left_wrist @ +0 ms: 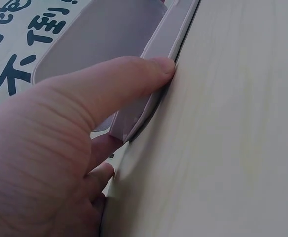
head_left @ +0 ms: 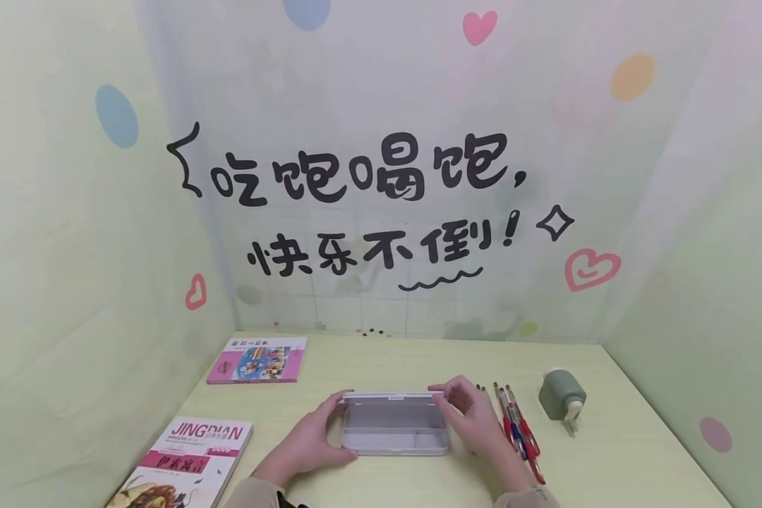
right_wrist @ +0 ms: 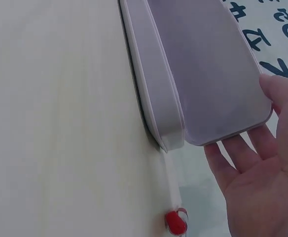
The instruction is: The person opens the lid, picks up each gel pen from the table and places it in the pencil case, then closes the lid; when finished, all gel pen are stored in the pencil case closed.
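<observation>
A pale lilac pencil case (head_left: pixel 396 452) lies on the table with its lid (head_left: pixel 390 415) raised at the back. Dividers split the inside of its base into compartments, and no pens show in them. My left hand (head_left: pixel 314 441) grips the left end of the case. In the left wrist view its thumb presses the front wall (left_wrist: pixel 159 42), while the fingers reach round behind. My right hand (head_left: pixel 470 416) holds the lid's right end. The right wrist view shows the thumb on the lid's (right_wrist: pixel 213 74) edge and the other fingers behind it.
Several red and blue pens (head_left: pixel 514 430) lie just right of my right hand. Beyond them stands a grey-green bottle-like container (head_left: pixel 561 395) with a pale spout. A pink-edged book (head_left: pixel 257 360) lies at the back left, and another book (head_left: pixel 187 458) at the front left.
</observation>
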The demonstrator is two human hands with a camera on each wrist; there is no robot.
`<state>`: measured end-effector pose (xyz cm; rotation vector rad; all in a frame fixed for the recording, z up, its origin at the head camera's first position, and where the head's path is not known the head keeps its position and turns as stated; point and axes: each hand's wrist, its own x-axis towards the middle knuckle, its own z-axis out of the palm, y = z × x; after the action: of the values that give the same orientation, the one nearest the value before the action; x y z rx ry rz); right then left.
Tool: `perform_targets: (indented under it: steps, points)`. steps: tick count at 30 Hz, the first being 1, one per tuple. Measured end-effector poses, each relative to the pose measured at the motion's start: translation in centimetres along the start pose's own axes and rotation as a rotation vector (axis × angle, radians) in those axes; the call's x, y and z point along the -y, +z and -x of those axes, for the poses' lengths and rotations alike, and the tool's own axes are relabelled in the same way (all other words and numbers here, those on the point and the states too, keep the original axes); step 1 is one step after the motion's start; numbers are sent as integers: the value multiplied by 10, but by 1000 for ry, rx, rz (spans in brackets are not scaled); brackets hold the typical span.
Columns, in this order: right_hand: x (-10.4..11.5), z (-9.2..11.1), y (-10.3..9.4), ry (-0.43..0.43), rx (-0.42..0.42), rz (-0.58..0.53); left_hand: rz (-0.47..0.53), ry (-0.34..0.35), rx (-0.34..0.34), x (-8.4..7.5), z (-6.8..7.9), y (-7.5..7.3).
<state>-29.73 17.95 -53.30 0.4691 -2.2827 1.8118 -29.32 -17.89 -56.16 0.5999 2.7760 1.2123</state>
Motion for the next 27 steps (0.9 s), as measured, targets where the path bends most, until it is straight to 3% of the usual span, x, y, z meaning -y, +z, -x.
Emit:
perform_targets:
  steps: [5,9,13,21,27]
  points:
    - [5,-5,11,44,-127,22,2,-24,-9,-2,1,-1]
    - [9,-8,16,57,-176,81,-5,-39,-10,-3,1,-1]
    - [12,-11,18,91,-148,129,-11,-32,-17,-4,1,-2]
    - [9,-21,17,239,-69,228,4,-32,-5,-6,-1,0]
    - [6,-34,18,275,-60,324,1,-53,2,-7,-2,0]
